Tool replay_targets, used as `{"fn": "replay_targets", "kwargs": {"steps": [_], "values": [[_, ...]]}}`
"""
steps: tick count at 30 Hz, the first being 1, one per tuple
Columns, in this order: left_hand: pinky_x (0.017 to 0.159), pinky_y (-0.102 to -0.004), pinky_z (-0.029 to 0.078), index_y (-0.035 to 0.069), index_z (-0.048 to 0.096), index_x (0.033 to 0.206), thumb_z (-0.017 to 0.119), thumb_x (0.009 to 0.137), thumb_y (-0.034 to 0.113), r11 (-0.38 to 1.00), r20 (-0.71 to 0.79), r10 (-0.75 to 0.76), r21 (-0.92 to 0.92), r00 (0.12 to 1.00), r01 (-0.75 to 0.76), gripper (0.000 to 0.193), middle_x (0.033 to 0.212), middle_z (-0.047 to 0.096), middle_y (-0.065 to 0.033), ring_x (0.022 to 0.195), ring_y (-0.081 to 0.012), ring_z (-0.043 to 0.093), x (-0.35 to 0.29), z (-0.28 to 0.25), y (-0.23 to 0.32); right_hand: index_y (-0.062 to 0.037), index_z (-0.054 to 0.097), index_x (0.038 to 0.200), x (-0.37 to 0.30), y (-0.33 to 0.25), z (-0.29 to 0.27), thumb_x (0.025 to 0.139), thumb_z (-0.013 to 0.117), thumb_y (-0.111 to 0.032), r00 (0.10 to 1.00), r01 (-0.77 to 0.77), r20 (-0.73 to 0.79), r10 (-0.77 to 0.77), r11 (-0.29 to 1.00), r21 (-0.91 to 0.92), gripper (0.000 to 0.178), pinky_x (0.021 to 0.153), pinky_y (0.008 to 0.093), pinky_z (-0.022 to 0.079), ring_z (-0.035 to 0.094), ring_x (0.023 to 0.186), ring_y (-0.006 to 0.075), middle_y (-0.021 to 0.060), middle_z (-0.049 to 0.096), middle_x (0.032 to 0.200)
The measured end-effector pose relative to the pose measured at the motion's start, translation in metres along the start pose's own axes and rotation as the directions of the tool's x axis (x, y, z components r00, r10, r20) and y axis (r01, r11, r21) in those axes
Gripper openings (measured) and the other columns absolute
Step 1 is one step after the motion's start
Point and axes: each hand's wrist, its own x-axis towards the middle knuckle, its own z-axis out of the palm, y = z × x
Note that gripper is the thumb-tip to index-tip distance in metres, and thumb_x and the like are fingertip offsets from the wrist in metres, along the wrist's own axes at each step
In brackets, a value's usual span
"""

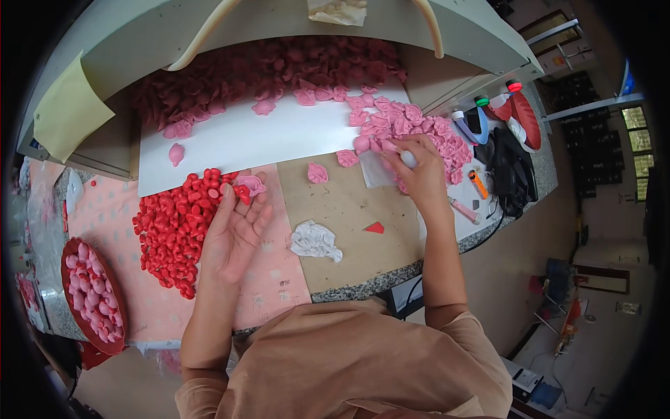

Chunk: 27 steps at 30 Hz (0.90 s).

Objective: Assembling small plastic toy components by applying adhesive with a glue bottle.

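My left hand (241, 234) is turned palm up beside a heap of small glossy red rounded caps (171, 234). Between its thumb and fingers sit a pink ruffled piece (254, 183) and a red cap (242, 193). At the pink heap on the right, my right hand (424, 171) curls round a small white rounded thing (409, 159), mostly hidden in the palm. Its fingertips reach the loose pink ruffled pieces (380, 122); whether they pinch one is hard to tell. Single pink pieces lie nearby, one on the brown paper (317, 173).
Inside the grey cabinet (293, 24) lies a large pile of pink pieces (265, 66). A red bowl (120, 328) with pink pieces stands at the left. Crumpled white tissue (316, 241), a red scrap (375, 228), an orange lighter (479, 184) and a black bag (513, 171) lie about.
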Motion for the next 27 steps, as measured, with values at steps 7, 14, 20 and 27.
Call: {"fn": "replay_targets", "kwargs": {"steps": [7,14,20,27], "values": [[0.098,-0.0387,0.042,0.006,0.04,0.13,0.041,0.096,0.026,0.995,0.07,-0.082,0.057,0.994,0.078,0.039,0.131,0.046,-0.0132,0.114,-0.0217,0.05,-0.007,0.006,-0.016,-0.002,0.063,0.097,-0.025,-0.072,0.02,0.08,0.067,-0.01,0.871,-0.482,0.445,0.208,0.53,0.698,0.02,0.062,0.0211,0.043,0.052,0.068,0.006,0.0007,0.059,0.083],[0.103,-0.0381,0.038,0.004,0.04,0.129,0.041,0.097,0.024,0.997,0.084,-0.068,0.033,0.994,0.065,0.038,0.129,0.047,-0.0139,0.12,-0.0239,0.046,-0.006,0.009,-0.019,-0.0023,0.058,0.106,-0.029,-0.101,0.047,0.083,0.064,-0.006,0.816,-0.577,0.567,0.111,0.211,0.789,0.025,0.065,0.0216,0.044,0.054,0.069,0.0093,0.0044,0.061,0.089],[0.103,-0.0366,0.038,0.003,0.04,0.129,0.041,0.096,0.024,0.997,0.075,-0.076,0.041,0.994,0.073,0.039,0.129,0.047,-0.0141,0.119,-0.0235,0.047,-0.003,0.007,-0.013,-0.004,0.059,0.112,-0.032,-0.098,0.054,0.076,0.068,-0.002,0.969,-0.129,0.237,-0.07,0.674,0.727,0.037,0.069,0.0242,0.047,0.058,0.076,0.0126,0.0054,0.061,0.09],[0.103,-0.0362,0.039,0.003,0.038,0.131,0.04,0.097,0.024,0.994,0.055,-0.107,0.044,0.993,0.105,0.04,0.131,0.045,-0.0147,0.119,-0.0243,0.047,-0.004,0.002,-0.016,-0.0052,0.061,0.112,-0.03,-0.098,0.047,0.071,0.072,-0.002,0.966,0.087,0.137,-0.22,0.773,0.628,0.042,0.065,0.0232,0.047,0.058,0.073,0.012,0.0067,0.061,0.089]]}}
